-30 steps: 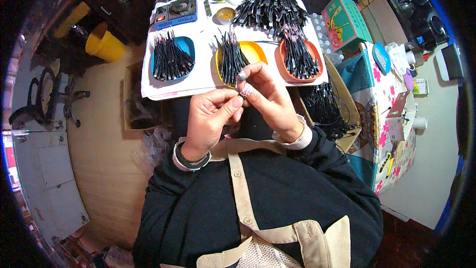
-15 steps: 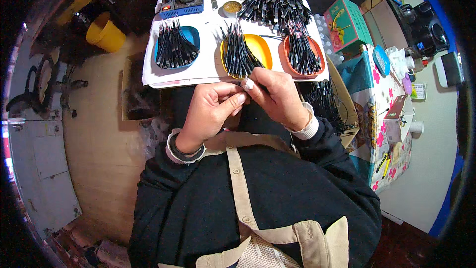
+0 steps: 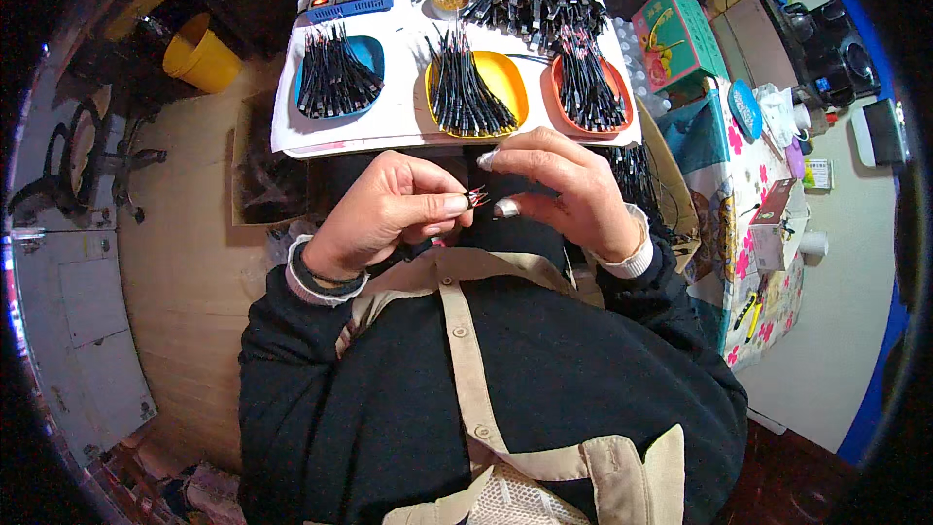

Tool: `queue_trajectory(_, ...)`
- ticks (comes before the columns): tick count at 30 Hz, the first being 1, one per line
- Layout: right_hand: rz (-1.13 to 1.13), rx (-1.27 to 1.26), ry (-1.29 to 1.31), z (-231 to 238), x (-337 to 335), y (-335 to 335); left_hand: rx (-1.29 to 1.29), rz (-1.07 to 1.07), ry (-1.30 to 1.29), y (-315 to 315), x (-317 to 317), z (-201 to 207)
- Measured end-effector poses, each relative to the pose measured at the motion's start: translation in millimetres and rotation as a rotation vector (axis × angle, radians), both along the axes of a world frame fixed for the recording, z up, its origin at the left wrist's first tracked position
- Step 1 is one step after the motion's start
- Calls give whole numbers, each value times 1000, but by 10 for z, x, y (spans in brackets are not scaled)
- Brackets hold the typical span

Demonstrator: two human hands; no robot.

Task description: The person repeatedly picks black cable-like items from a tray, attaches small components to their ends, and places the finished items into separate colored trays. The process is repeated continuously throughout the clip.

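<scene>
Between thumb and fingers, my left hand (image 3: 394,204) pinches a black cable (image 3: 470,199) over my lap, in front of the table's near edge. Thin red and pale wire ends fan out from it toward the right. Most of the cable is hidden by the hand. My right hand (image 3: 564,187) is just to the right, thumb and fingers apart, with nothing between them; its thumb and a finger have white coverings on the tips. Ahead lie bundles of short black cables on a blue plate (image 3: 368,52), a yellow plate (image 3: 509,85) and an orange-red plate (image 3: 622,109).
A large heap of black cables (image 3: 535,0) covers the table's far right. At the far left stands a blue device with a round plate (image 3: 352,2), near a small bowl of amber material (image 3: 449,3). A cardboard box (image 3: 685,224) with cables stands right of the table.
My hands have separated: the right moved to the right and its fingers opened. The left shifted slightly left, and the cable's wire ends now show.
</scene>
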State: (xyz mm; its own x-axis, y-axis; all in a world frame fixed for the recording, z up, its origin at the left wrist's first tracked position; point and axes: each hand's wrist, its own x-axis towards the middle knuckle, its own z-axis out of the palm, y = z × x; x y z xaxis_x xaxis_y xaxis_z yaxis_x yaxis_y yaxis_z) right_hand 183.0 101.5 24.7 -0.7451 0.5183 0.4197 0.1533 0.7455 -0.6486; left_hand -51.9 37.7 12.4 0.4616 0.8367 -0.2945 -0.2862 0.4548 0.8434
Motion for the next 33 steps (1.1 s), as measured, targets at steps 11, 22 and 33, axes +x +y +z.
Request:
queue_trajectory(11,71,66,68,-73,-77,49,64,-64,103,73,21,19)
queue_trajectory(22,88,-1608,397,-382,-121,-53,906,298,814,-77,244,-17)
queue_trajectory(33,-97,23,36,-214,-114,-73,479,259,533,-100,217,-40)
